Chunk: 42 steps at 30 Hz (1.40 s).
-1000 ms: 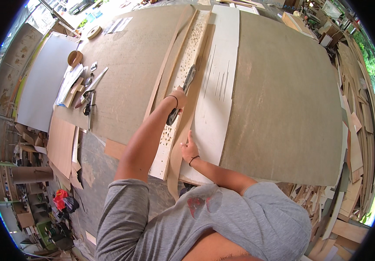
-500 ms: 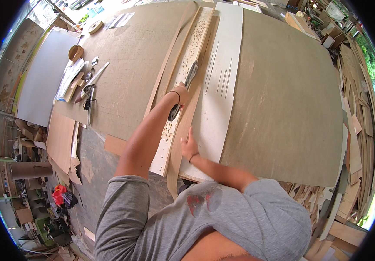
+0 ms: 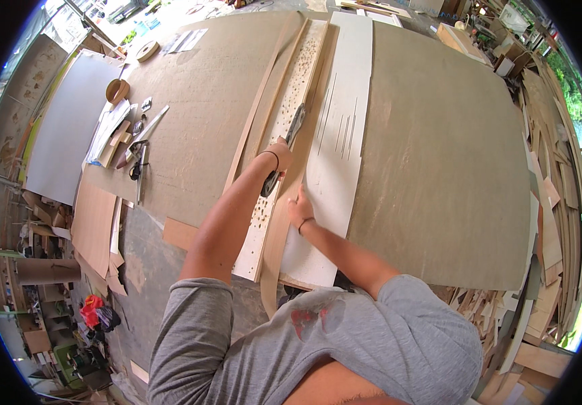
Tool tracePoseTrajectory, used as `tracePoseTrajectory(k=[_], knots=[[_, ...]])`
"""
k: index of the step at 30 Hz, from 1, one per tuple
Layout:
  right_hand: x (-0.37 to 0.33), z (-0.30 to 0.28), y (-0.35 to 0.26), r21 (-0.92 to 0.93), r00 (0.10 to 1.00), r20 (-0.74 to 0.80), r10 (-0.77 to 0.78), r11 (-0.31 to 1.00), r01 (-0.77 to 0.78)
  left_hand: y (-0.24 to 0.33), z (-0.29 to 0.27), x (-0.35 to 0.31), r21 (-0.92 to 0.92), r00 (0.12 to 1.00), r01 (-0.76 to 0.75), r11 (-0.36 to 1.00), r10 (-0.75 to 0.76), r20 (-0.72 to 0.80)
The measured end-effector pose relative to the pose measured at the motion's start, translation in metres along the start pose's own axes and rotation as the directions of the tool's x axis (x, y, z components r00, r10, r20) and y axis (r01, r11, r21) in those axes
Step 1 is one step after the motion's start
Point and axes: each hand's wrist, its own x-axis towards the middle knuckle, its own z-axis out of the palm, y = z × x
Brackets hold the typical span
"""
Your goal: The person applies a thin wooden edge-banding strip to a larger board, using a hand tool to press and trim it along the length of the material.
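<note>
My left hand (image 3: 279, 156) is closed around a long dark tool (image 3: 296, 127), whose exact kind I cannot make out. The tool lies lengthwise over a long narrow panel (image 3: 262, 212) speckled with brown spots and edged with wood. Along that panel's right side runs a thin wood-coloured strip (image 3: 276, 246); its near end hangs past the table edge and curls. My right hand (image 3: 299, 209) rests at the strip's right edge, thumb stretched away from the other fingers. Beneath it is a white board (image 3: 328, 172) with several dark straight lines.
The broad brown work surface (image 3: 439, 155) spreads to both sides. Tape rolls (image 3: 118, 90), papers (image 3: 107, 128) and small tools (image 3: 139, 169) lie at the left. Stacked wood offcuts (image 3: 554, 196) line the right side, and a brown sheet (image 3: 94, 226) leans at lower left.
My right hand has moved farther away along the strip. The left hand keeps its hold on the dark tool in nearly the same place. The whole view has shifted slightly.
</note>
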Motion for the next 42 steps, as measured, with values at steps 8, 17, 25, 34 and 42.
tracePoseTrajectory(k=[8, 17, 25, 34, 42], knots=[[-0.074, 0.015, 0.014, 0.029, 0.993, 0.114, 0.016, 0.999, -0.02, 0.014, -0.008, -0.039, -0.127, 0.995, 0.079, 0.989, -0.086, -0.049], [-0.071, 0.017, 0.015, 0.074, 0.995, 0.093, 0.044, 0.996, -0.051, 0.006, -0.007, -0.023, -0.051, 0.999, 0.033, 0.998, -0.033, -0.002], [0.003, 0.0, -0.006, 0.092, 1.0, 0.005, -0.014, 0.996, 0.014, -0.003, 0.001, -0.01, 0.078, 0.994, 0.012, 0.997, -0.003, -0.114], [-0.078, 0.044, 0.059, 0.156, 0.989, 0.142, 0.048, 0.985, -0.07, -0.007, 0.003, 0.008, -0.119, 0.997, 0.073, 0.99, -0.07, 0.027], [-0.011, 0.029, 0.05, 0.113, 0.994, 0.028, 0.108, 0.988, -0.11, 0.015, -0.004, -0.032, -0.225, 0.994, 0.042, 0.973, -0.064, -0.092]])
